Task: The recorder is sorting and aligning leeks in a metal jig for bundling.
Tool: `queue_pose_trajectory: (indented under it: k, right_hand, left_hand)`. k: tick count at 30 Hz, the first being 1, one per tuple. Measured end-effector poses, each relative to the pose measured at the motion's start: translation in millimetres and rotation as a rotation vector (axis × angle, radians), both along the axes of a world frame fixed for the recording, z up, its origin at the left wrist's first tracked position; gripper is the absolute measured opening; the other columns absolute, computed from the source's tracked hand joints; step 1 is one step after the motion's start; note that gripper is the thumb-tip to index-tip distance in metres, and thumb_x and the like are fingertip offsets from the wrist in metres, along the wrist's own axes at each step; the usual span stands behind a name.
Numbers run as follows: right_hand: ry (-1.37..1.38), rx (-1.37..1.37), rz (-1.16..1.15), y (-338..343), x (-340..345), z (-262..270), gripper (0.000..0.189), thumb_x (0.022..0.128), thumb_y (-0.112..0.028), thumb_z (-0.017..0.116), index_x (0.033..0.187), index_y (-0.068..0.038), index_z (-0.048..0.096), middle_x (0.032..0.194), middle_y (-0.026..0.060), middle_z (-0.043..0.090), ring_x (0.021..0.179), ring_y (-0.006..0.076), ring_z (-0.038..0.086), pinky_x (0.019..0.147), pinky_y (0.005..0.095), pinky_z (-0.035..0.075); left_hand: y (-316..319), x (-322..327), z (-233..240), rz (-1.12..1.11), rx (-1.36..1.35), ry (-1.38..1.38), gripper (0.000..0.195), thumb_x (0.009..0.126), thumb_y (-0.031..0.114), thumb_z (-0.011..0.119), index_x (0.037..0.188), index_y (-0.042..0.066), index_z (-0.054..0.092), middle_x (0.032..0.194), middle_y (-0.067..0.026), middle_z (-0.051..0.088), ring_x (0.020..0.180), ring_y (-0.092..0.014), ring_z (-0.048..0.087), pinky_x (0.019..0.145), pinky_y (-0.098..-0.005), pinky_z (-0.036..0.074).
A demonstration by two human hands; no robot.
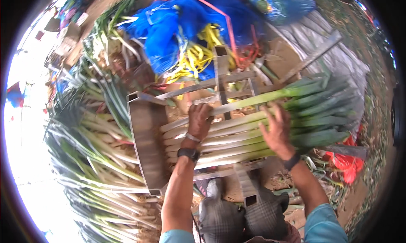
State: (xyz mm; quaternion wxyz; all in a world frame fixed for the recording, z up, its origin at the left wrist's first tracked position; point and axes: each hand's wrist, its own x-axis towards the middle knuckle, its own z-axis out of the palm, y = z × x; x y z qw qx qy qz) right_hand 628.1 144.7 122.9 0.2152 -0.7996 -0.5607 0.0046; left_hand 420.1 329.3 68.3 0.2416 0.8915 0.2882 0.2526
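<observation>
A row of leeks (234, 141) lies side by side across a metal frame, white ends to the left and green leaves to the right. My left hand (199, 119) has its fingers curled around the white part of the farthest leek (244, 102). Farther right, my right hand (276, 128) is spread above the light green part of the row, fingers apart; whether it touches the stalks is hard to tell. The white ends point towards an upright metal end plate (149, 141) of the frame.
Loose leeks (108, 167) are heaped along the left. Beyond the frame lie blue netting (165, 36) and yellow straps (193, 59). A metal bar (311, 57) slants out at the far right. Red plastic (345, 162) lies on the ground to the right.
</observation>
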Motion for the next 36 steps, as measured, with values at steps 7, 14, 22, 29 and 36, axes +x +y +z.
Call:
queue_pose_trajectory:
  k: [7, 14, 22, 29, 36]
  right_hand:
    - [-0.175, -0.297, 0.234, 43.1, 64.9, 1.4, 0.054, 0.082, -0.033, 0.061, 0.133, -0.021, 0.047, 0.130, 0.0113, 0.045, 0.126, 0.0296, 0.037, 0.109, 0.0506, 0.021]
    - [-0.227, -0.272, 0.215, 13.7, 62.9, -18.6, 0.050, 0.083, -0.040, 0.059, 0.128, -0.020, 0.047, 0.121, 0.0135, 0.047, 0.119, 0.0347, 0.038, 0.108, 0.0528, 0.020]
    - [-0.208, -0.328, 0.251, 20.3, 60.4, -17.9, 0.050, 0.083, -0.043, 0.057, 0.126, -0.019, 0.046, 0.119, 0.0127, 0.047, 0.118, 0.0331, 0.038, 0.108, 0.0544, 0.019]
    - [-0.262, -0.433, 0.167, 16.7, 50.7, -20.2, 0.060, 0.083, -0.034, 0.059, 0.136, -0.013, 0.039, 0.135, 0.0147, 0.038, 0.131, 0.0356, 0.028, 0.107, 0.0546, 0.020]
    - [-0.338, -0.234, 0.072, 7.9, 10.4, -36.8, 0.062, 0.083, -0.031, 0.060, 0.139, -0.017, 0.036, 0.144, 0.0104, 0.030, 0.138, 0.0332, 0.019, 0.112, 0.0540, 0.014]
  left_hand:
    - [1.1, -2.6, 3.8, 0.024, 0.021, -0.028, 0.020, 0.075, 0.006, 0.068, 0.091, 0.008, 0.056, 0.089, -0.0076, 0.058, 0.088, -0.029, 0.054, 0.082, -0.0408, 0.039]
    - [-37.8, -26.6, 23.4, 0.044, 0.214, 0.313, 0.043, 0.083, 0.024, 0.062, 0.123, 0.011, 0.052, 0.120, -0.0098, 0.054, 0.114, -0.030, 0.048, 0.098, -0.0529, 0.030]
    - [-55.3, -25.8, 24.3, 0.167, 0.039, 0.498, 0.056, 0.083, 0.039, 0.057, 0.131, 0.014, 0.044, 0.127, -0.0078, 0.047, 0.121, -0.029, 0.039, 0.104, -0.0619, 0.015]
    - [-57.3, -26.6, -1.3, 0.200, -0.010, 0.163, 0.052, 0.080, 0.036, 0.056, 0.121, 0.004, 0.052, 0.110, -0.0155, 0.054, 0.107, -0.031, 0.049, 0.100, -0.0483, 0.032]
    - [-59.5, -27.1, 29.7, 0.202, -0.036, 0.452, 0.062, 0.084, 0.047, 0.051, 0.133, 0.011, 0.042, 0.125, -0.0076, 0.043, 0.123, -0.030, 0.034, 0.106, -0.0635, 0.009]
